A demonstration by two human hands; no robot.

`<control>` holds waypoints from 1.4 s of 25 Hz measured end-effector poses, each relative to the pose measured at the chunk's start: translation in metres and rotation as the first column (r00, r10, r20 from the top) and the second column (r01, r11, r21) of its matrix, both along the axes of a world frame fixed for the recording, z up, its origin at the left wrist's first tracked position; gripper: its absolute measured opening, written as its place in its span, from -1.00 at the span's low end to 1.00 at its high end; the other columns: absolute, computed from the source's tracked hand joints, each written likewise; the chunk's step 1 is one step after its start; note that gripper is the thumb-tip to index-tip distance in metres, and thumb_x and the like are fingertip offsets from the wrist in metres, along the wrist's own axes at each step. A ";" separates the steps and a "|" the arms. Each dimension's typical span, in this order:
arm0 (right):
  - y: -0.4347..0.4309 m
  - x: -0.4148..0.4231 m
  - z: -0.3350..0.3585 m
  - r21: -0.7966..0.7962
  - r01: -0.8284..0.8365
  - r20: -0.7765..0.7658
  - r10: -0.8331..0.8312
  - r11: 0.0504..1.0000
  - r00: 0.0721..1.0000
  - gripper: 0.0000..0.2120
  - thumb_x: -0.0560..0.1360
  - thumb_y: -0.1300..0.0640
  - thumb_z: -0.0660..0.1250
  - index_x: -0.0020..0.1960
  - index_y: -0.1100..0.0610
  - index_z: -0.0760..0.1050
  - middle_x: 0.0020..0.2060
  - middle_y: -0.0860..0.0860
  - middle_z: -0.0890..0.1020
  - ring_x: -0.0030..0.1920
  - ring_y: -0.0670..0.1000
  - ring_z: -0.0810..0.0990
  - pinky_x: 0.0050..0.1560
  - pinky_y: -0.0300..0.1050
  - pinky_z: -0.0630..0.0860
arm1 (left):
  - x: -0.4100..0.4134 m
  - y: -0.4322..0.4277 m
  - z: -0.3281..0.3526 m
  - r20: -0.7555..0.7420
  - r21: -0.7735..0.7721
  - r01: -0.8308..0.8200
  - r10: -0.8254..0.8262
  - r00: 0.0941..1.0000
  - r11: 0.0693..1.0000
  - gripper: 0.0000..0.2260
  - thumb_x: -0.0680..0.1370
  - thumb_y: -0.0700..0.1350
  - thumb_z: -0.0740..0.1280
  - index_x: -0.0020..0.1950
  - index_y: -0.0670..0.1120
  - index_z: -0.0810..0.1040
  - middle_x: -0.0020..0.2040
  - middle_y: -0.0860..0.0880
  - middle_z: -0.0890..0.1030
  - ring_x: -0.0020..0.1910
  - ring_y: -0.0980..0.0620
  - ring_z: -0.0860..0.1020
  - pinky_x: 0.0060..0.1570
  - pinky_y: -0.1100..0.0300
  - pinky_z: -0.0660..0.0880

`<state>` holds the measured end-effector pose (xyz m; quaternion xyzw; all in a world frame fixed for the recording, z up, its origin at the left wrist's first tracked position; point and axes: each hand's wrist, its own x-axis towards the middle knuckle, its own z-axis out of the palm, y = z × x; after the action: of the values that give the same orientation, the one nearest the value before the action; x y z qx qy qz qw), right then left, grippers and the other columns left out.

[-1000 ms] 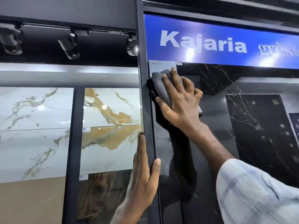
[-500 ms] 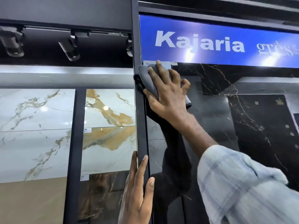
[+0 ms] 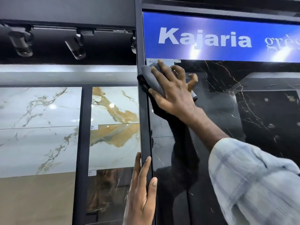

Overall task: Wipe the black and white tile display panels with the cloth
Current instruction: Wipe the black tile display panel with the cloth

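mid-wipe on the black panel (image 3: 253, 114): our right fingers (image 3: 164, 70), spread, press the cloth (image 3: 150, 75) flat; next we'd sweep below them.

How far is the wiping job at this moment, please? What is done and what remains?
Done: nothing can be confirmed; the gloss shows no wiped and unwiped areas. In hand: the right hand presses the grey cloth on the top left corner of the black panel, while the left hand rests on the frame edge. Left: likely the black panel lower down and the white marble panels.
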<state>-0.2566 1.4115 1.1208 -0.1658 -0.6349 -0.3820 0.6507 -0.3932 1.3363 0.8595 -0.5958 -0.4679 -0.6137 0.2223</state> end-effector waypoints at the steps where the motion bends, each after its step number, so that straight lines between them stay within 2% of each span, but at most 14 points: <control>1: -0.001 -0.007 -0.001 0.010 -0.011 -0.020 0.011 1.000 1.000 -0.36 0.55 -0.20 0.28 0.58 0.01 0.38 0.60 0.00 0.34 0.47 0.15 0.23 0.40 0.25 0.03 | 0.000 0.000 0.001 0.002 -0.004 -0.003 0.003 1.000 1.000 -0.50 0.60 0.28 0.09 0.52 0.57 0.06 0.65 0.35 0.05 0.59 0.39 0.04 0.33 0.66 0.05; 5: 0.006 -0.005 -0.067 0.096 0.017 0.054 -0.022 0.995 0.998 -0.38 0.58 -0.22 0.25 0.58 -0.01 0.38 0.63 -0.03 0.30 0.53 0.15 0.32 0.34 0.37 0.22 | 0.003 -0.004 0.023 -0.049 -0.015 0.023 -0.023 0.999 1.000 -0.44 0.62 0.15 0.17 0.56 0.51 0.05 0.69 0.20 0.10 0.64 0.28 0.04 0.48 0.49 0.05; 7: 0.022 0.023 -0.066 0.116 0.027 0.087 -0.037 0.993 0.996 -0.40 0.58 -0.24 0.26 0.56 -0.04 0.41 0.62 -0.05 0.31 0.52 0.14 0.33 0.34 0.37 0.19 | 0.001 -0.006 0.046 -0.103 -0.020 0.014 -0.016 0.995 1.000 -0.36 0.61 0.06 0.23 0.57 0.49 0.04 0.69 0.16 0.09 0.65 0.25 0.01 0.55 0.33 0.05; 10: 0.047 0.061 -0.030 -0.087 -0.033 -0.078 0.026 0.996 0.997 -0.36 0.55 -0.28 0.24 0.58 -0.09 0.37 0.62 -0.09 0.29 0.46 0.16 0.29 0.32 0.41 0.20 | -0.004 -0.008 0.087 -0.154 -0.007 -0.043 0.041 0.987 0.999 -0.38 0.61 0.17 0.27 0.52 0.58 0.00 0.70 0.20 0.03 0.60 0.41 -0.08 0.44 0.49 -0.06; 12: 0.046 0.057 -0.011 -0.165 -0.081 -0.165 0.054 0.983 0.985 -0.34 0.54 -0.27 0.21 0.58 -0.05 0.36 0.61 -0.05 0.30 0.43 0.19 0.27 0.29 0.41 0.22 | -0.006 -0.006 0.113 -0.176 0.019 -0.075 0.077 0.981 0.997 -0.38 0.65 0.17 0.31 0.54 0.55 0.01 0.70 0.23 -0.06 0.53 0.52 -0.16 0.35 0.55 -0.10; 15: 0.030 0.033 -0.020 -0.011 -0.041 -0.073 0.040 0.999 0.997 -0.34 0.55 -0.24 0.21 0.58 0.01 0.38 0.60 0.00 0.34 0.43 0.15 0.25 0.41 0.21 0.06 | -0.005 0.001 0.150 -0.200 0.059 -0.103 0.113 0.973 0.993 -0.35 0.64 0.09 0.35 0.61 0.39 0.07 0.69 0.23 -0.14 0.50 0.55 -0.20 0.33 0.54 -0.10; 17: 0.042 0.045 -0.030 0.067 -0.013 -0.009 0.014 0.998 1.000 -0.37 0.57 -0.24 0.25 0.57 -0.02 0.40 0.60 -0.04 0.35 0.44 0.13 0.28 0.45 0.05 -0.04 | -0.003 0.004 0.166 -0.198 0.070 -0.095 0.107 0.974 0.993 -0.36 0.63 0.08 0.36 0.61 0.38 0.10 0.70 0.19 -0.14 0.47 0.57 -0.22 0.37 0.50 -0.11; 19: 0.058 0.070 -0.014 -0.019 -0.067 -0.103 0.065 0.998 0.993 -0.37 0.55 -0.29 0.22 0.56 -0.09 0.40 0.60 -0.09 0.34 0.42 0.16 0.32 0.41 0.24 0.13 | 0.001 0.004 0.173 -0.177 0.060 -0.079 0.089 0.980 0.995 -0.38 0.63 0.09 0.35 0.60 0.38 0.12 0.70 0.17 -0.11 0.44 0.59 -0.23 0.44 0.38 -0.09; 22: 0.059 0.077 0.037 -0.227 -0.160 -0.221 0.109 0.961 0.969 -0.31 0.53 -0.33 0.11 0.59 -0.08 0.35 0.61 -0.06 0.30 0.41 0.22 0.28 0.35 0.34 0.22 | 0.005 0.005 0.177 -0.147 0.078 -0.092 0.102 0.984 0.993 -0.40 0.62 0.13 0.34 0.60 0.35 0.17 0.71 0.13 -0.06 0.52 0.44 -0.15 0.49 0.24 -0.02; 26: 0.059 0.072 0.039 -0.098 -0.070 -0.040 0.066 0.993 0.997 -0.31 0.54 -0.29 0.12 0.61 -0.06 0.32 0.61 -0.05 0.29 0.41 0.19 0.27 0.32 0.30 0.18 | 0.006 0.006 0.187 -0.124 0.105 -0.110 0.123 0.985 0.988 -0.45 0.60 0.16 0.35 0.55 0.33 0.24 0.71 0.06 0.05 0.65 0.18 0.02 0.56 0.09 0.12; 29: 0.073 0.093 0.051 -0.176 -0.132 -0.134 0.109 0.975 0.985 -0.32 0.54 -0.30 0.14 0.60 -0.05 0.34 0.60 -0.04 0.32 0.40 0.21 0.28 0.39 0.26 0.19 | 0.009 0.005 0.188 -0.120 0.122 -0.134 0.148 0.982 0.983 -0.43 0.58 0.15 0.37 0.54 0.31 0.24 0.68 0.03 0.13 0.64 0.00 0.17 0.55 -0.05 0.24; 31: 0.062 0.084 0.060 -0.253 -0.139 -0.186 0.093 0.957 0.978 -0.30 0.53 -0.29 0.12 0.61 -0.04 0.31 0.61 0.00 0.29 0.40 0.23 0.26 0.38 0.33 0.22 | 0.011 0.006 0.186 -0.110 0.127 -0.130 0.144 0.983 0.983 -0.42 0.58 0.12 0.38 0.56 0.29 0.25 0.69 0.06 0.08 0.65 0.10 0.09 0.52 0.10 0.17; 33: 0.057 0.069 0.047 -0.166 -0.076 -0.101 0.059 0.983 0.993 -0.30 0.54 -0.28 0.12 0.62 -0.02 0.29 0.61 -0.01 0.28 0.41 0.21 0.26 0.37 0.31 0.19 | 0.012 0.005 0.185 -0.100 0.119 -0.124 0.136 0.986 0.985 -0.41 0.59 0.11 0.39 0.58 0.29 0.25 0.70 0.10 0.04 0.58 0.34 -0.01 0.46 0.20 0.08; 35: 0.066 0.077 0.034 -0.049 -0.052 -0.027 0.051 0.997 0.998 -0.33 0.56 -0.28 0.16 0.61 -0.05 0.32 0.61 -0.05 0.30 0.42 0.19 0.28 0.35 0.17 0.08 | 0.011 0.005 0.185 -0.110 0.122 -0.128 0.141 0.984 0.984 -0.41 0.59 0.12 0.38 0.58 0.30 0.25 0.69 0.11 0.06 0.57 0.36 -0.01 0.45 0.20 0.09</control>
<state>-0.1792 1.4776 1.1548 -0.1702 -0.6398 -0.3471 0.6642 -0.3826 1.3415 1.0442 -0.5842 -0.4571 -0.5869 0.3245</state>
